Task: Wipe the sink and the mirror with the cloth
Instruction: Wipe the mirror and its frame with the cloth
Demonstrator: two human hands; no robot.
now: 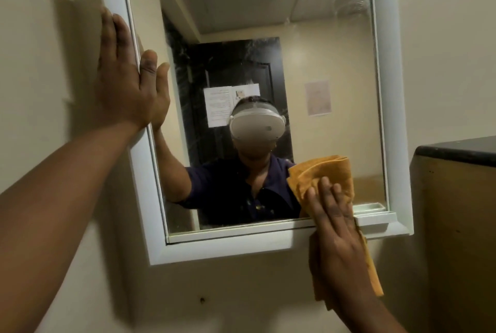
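A white-framed mirror (330, 59) hangs on the cream wall and fills most of the head view. My right hand (338, 236) presses an orange cloth (319, 174) flat against the glass at the lower right, over the bottom frame edge. Part of the cloth hangs down below my palm. My left hand (123, 75) lies open and flat on the mirror's left frame, thumb on the glass. Streaky smears show in the glass's upper right corner. The sink is out of view.
A dark-topped wooden cabinet (456, 198) juts out at the right, close to the mirror's lower right corner. The mirror reflects a person with a headset, a dark door with papers and a ceiling. Bare wall (214, 292) lies below the frame.
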